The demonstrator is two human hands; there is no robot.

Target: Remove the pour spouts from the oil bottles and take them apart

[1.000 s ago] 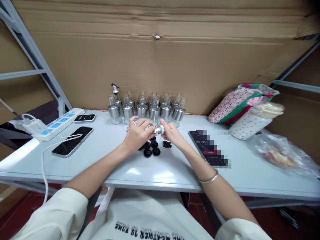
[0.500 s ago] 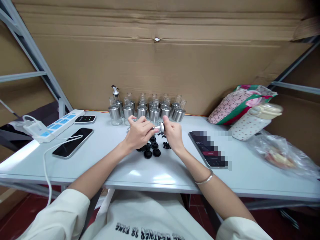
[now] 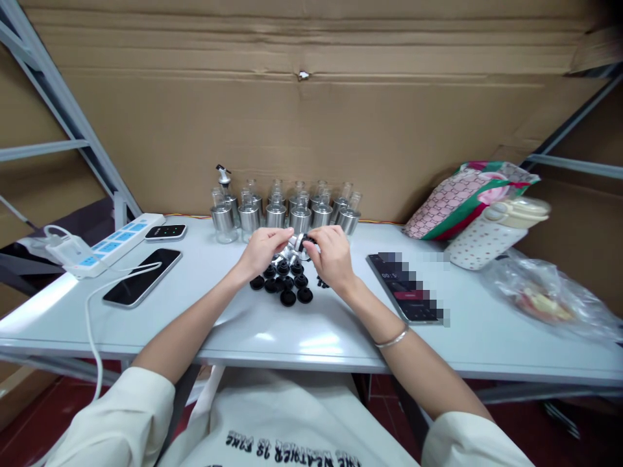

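Between my hands is a silver pour spout (image 3: 299,242) with a black collar, held just above the table. My left hand (image 3: 265,251) is closed in a pinch at its spout end, and the exact contact is partly hidden. My right hand (image 3: 333,257) has its fingers curled round the black side. Below them lie several black rubber stoppers (image 3: 288,298) and some silver spout parts, partly covered by my hands. Small black pieces (image 3: 321,282) lie beside my right hand.
Glass bottles with metal sleeves (image 3: 300,220) stand in rows at the back, one with a spout fitted (image 3: 222,175). At left are a power strip (image 3: 117,243) and a phone (image 3: 143,277); at right another phone (image 3: 403,288), a dotted flask (image 3: 491,233) and a plastic bag (image 3: 549,298).
Both hands have shifted, bringing the spout left and slightly up. My left hand has drawn back left, uncovering more stoppers, and my right fingers have turned over the black side.
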